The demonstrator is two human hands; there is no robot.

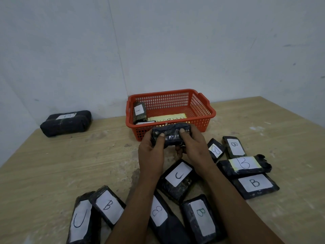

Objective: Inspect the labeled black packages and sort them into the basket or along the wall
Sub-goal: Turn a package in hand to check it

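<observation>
held package (171, 136) between the fingers (161, 138) of both hands | basket (202, 120) just behind the fingers, package A (139, 112) in it | labelled packages (177, 178) below and right | wall package (66, 123) far left

A pale wooden table (61, 164) carries everything. At twelve o'clock a red basket (207, 118) sits on it near the wall. At ten o'clock a black package (66, 125) lies against the wall. From six to three o'clock, labelled black packages (253, 185) lie scattered, some overlapping, marked B or C.
</observation>
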